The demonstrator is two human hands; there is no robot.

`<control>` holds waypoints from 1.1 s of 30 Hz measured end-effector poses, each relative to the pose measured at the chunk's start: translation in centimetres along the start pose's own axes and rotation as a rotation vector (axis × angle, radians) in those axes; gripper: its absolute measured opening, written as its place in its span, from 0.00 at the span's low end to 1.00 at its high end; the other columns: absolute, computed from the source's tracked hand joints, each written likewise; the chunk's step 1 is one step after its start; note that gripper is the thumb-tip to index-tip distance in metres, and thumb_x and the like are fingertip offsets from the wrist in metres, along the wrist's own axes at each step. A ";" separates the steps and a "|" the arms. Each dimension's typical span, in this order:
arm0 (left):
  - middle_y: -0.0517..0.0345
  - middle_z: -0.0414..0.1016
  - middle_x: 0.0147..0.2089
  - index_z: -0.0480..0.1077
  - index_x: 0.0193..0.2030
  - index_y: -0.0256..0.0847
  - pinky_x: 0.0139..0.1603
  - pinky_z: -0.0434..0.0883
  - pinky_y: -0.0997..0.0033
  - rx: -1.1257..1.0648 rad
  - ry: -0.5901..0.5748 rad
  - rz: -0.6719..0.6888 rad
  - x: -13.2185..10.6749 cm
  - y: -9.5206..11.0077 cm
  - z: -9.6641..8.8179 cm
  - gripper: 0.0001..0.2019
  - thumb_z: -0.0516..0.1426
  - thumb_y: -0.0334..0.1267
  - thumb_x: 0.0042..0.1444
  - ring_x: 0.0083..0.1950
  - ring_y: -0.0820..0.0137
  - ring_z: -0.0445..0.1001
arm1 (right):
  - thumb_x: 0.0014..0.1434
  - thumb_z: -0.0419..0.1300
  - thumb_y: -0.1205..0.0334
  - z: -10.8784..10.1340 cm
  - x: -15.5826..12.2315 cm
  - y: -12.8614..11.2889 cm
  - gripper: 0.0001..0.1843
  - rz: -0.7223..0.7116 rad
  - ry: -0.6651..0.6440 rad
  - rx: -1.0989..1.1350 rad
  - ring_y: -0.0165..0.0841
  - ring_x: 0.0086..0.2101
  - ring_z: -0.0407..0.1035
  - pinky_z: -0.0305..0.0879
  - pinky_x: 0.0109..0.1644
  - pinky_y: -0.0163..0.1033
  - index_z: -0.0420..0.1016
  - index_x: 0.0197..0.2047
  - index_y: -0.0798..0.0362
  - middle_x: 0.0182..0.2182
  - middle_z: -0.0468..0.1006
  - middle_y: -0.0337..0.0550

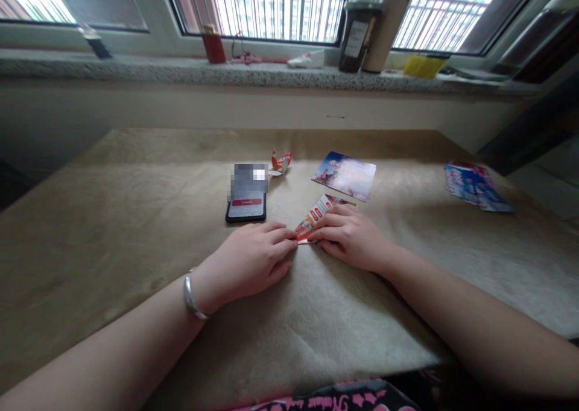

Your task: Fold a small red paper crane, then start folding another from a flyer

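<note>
A folded colourful printed paper (pixel 312 219) lies on the table between my two hands, its narrow corner pointing left. The fingertips of my left hand (pixel 256 257) pinch that corner, fingers close together; a silver bangle circles the wrist. Over the right part of the paper lies my right hand (pixel 353 236), its bent fingers holding it against the tabletop and hiding some of it. Just beyond my left hand is a phone (pixel 246 210) with a lit screen, partly blurred out. A small folded paper figure (pixel 281 162), red and white, stands behind the phone.
A blue and pink printed sheet (pixel 344 175) lies beyond my right hand. Several blue printed papers (pixel 477 186) overlap at the table's right. On the stone windowsill (pixel 158 70) stand a red container (pixel 213 46), a dark jar (pixel 357 37) and a yellow item (pixel 424 66).
</note>
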State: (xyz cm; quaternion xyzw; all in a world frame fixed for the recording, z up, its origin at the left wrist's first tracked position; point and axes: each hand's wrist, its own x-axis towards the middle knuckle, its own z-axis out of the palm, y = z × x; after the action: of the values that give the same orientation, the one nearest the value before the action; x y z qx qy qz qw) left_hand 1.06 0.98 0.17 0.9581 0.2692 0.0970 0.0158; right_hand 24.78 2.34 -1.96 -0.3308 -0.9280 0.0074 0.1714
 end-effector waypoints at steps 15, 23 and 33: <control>0.52 0.73 0.47 0.70 0.45 0.40 0.49 0.71 0.61 0.041 0.022 -0.025 0.3 -0.1 0.3 0.10 0.50 0.36 0.62 0.49 0.64 0.70 | 0.63 0.53 0.63 0.3 0.1 0.0 0.11 0.046 0.003 0.031 0.34 0.41 0.68 0.61 0.45 0.40 0.78 0.41 0.47 0.40 0.78 0.41; 0.50 0.72 0.51 0.67 0.53 0.41 0.52 0.70 0.59 -0.033 0.032 -0.016 0.3 0.0 0.6 0.15 0.53 0.36 0.60 0.53 0.63 0.69 | 0.62 0.54 0.64 0.3 0.1 -0.1 0.11 0.052 0.026 0.036 0.34 0.41 0.69 0.63 0.45 0.39 0.78 0.39 0.47 0.38 0.79 0.42; 0.51 0.68 0.57 0.67 0.52 0.41 0.57 0.67 0.57 -0.047 0.006 -0.042 0.1 -0.1 1.0 0.14 0.53 0.36 0.59 0.58 0.61 0.66 | 0.61 0.55 0.64 -0.7 -0.9 0.7 0.11 0.153 -0.036 -0.006 0.33 0.40 0.71 0.63 0.43 0.36 0.78 0.40 0.45 0.40 0.78 0.39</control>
State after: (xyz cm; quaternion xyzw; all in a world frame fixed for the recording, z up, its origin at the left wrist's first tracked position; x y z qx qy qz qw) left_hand 1.30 1.13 -0.77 0.9513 0.2869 0.1057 0.0394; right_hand 26.05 2.27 -1.69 -0.4012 -0.9029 0.0238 0.1527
